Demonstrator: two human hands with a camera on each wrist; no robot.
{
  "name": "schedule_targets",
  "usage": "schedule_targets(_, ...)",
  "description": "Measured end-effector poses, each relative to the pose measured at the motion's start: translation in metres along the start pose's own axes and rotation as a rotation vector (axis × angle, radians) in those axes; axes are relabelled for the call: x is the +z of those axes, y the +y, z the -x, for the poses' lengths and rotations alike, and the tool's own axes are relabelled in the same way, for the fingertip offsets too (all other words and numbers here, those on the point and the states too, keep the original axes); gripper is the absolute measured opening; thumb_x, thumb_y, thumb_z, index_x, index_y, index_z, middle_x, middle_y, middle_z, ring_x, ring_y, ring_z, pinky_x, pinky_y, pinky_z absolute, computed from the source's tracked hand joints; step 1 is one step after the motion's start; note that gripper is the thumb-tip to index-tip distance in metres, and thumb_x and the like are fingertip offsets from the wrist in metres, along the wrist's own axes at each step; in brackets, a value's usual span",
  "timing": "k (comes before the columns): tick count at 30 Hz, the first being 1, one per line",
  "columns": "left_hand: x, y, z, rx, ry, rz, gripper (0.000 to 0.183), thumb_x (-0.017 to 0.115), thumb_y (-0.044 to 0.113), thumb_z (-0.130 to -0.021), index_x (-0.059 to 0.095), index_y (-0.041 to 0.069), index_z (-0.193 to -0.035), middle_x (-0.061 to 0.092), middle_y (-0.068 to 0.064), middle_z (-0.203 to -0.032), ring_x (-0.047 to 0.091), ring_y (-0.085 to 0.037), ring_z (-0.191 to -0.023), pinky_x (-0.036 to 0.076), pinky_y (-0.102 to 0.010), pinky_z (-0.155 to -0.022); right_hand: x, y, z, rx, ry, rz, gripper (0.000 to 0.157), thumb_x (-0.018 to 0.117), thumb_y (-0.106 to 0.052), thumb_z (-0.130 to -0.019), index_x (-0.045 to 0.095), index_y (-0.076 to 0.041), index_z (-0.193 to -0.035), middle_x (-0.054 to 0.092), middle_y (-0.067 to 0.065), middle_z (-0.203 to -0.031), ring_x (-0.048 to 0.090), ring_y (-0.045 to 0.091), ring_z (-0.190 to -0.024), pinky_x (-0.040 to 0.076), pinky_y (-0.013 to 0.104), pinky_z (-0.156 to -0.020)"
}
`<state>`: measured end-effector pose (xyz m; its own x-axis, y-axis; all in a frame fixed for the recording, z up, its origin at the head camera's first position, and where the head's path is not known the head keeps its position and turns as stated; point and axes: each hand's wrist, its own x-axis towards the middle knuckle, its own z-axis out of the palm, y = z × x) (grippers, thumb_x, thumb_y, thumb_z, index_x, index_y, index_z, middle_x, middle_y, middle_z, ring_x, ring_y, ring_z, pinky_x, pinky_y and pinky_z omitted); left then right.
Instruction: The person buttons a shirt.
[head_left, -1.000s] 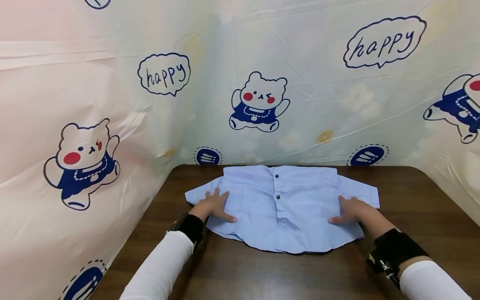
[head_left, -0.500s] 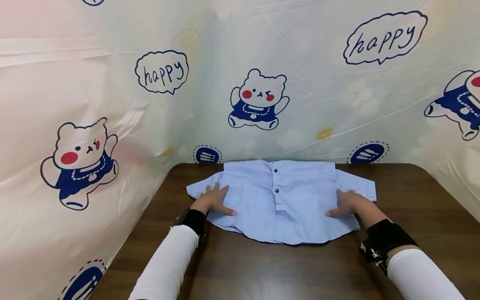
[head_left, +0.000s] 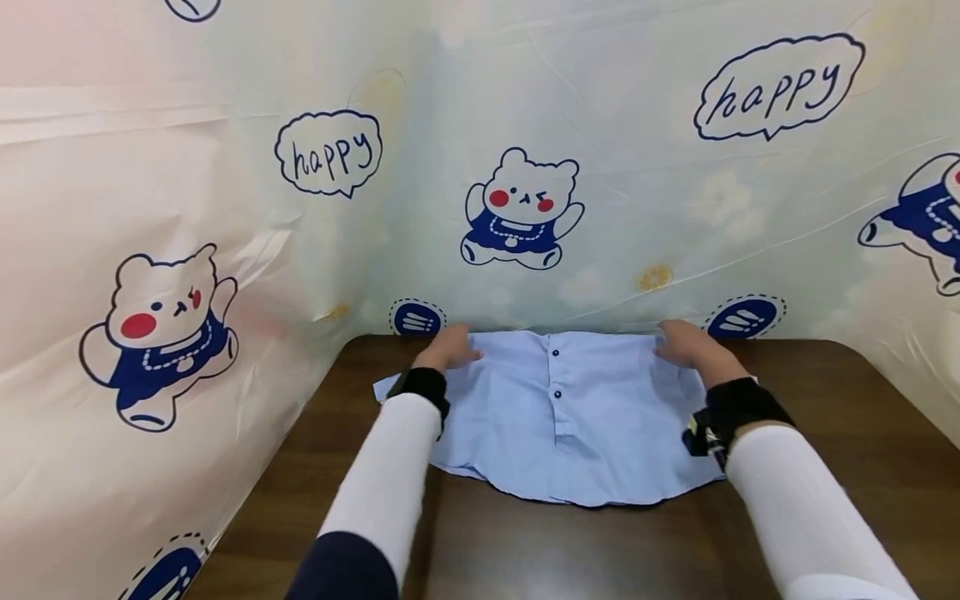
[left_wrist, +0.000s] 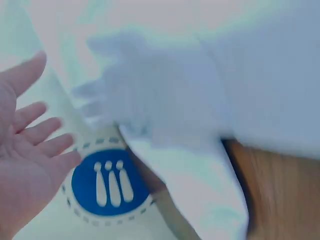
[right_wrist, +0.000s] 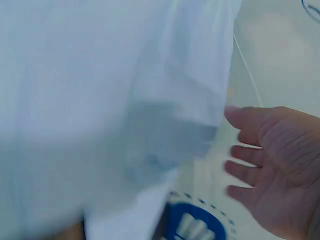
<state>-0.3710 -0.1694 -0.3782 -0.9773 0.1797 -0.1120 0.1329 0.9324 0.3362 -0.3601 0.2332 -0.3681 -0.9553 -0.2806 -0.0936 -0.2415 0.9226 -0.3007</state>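
Observation:
A light blue short-sleeved shirt [head_left: 510, 425] lies spread on the table, with two dark buttons down its front. Its far edge is straight, near the back of the table. At the far left corner is my left hand [head_left: 450, 346], its fingers spread and apart from the cloth in the left wrist view. My right hand [head_left: 690, 343] hovers by the far right corner; in the right wrist view its fingers are loosely extended beside the shirt's edge, with the thumb close to the cloth. Both forearms partly cover the sleeves. Shadows of the hands fall on the shirt.
The brown wooden table [head_left: 525, 550] has rounded far corners. A printed cloth backdrop [head_left: 630, 167] with cartoon bears rises right behind it and along the left side. Black straps with cameras sit on both wrists.
Both hands have left the sides of the shirt's body and moved away from me to its two far corners. The shirt lies much as before.

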Motion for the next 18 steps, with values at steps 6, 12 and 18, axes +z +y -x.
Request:
schedule_targets(6, 0.016, 0.031, -0.019, 0.074, 0.128, -0.250, 0.025, 0.063, 0.005, -0.092, 0.062, 0.003, -0.118, 0.063, -0.013, -0.114, 0.058, -0.028, -0.109, 0.046, -0.042, -0.094, 0.018, -0.010, -0.025, 0.027, -0.025, -0.006, 0.055, 0.048, -0.003, -0.093, 0.032, 0.015, -0.142, 0.036, 0.036, -0.143, 0.030, 0.051, -0.134, 0.014, 0.063, -0.111)
schedule_targets(12, 0.045, 0.038, -0.033, 0.106, 0.098, -0.282, 0.047, 0.055, 0.007, -0.098, 0.046, 0.012, -0.143, 0.054, -0.012, -0.137, 0.044, -0.029, -0.131, 0.032, -0.052, -0.108, 0.024, -0.019, -0.024, 0.027, -0.011, 0.017, 0.054, 0.055, -0.007, -0.089, 0.042, 0.009, -0.139, 0.043, 0.033, -0.140, 0.033, 0.051, -0.132, -0.003, 0.073, -0.104)
schedule_targets(18, 0.052, 0.030, -0.033, 0.051, 0.117, -0.340, 0.035, 0.065, 0.013, -0.092, 0.059, 0.010, -0.127, 0.059, -0.011, -0.129, 0.052, -0.030, -0.122, 0.034, -0.055, -0.105, 0.026, -0.019, -0.023, 0.012, -0.010, 0.067, 0.046, 0.062, -0.007, -0.084, 0.055, 0.007, -0.127, 0.055, 0.029, -0.129, 0.043, 0.048, -0.125, 0.000, 0.073, -0.105)
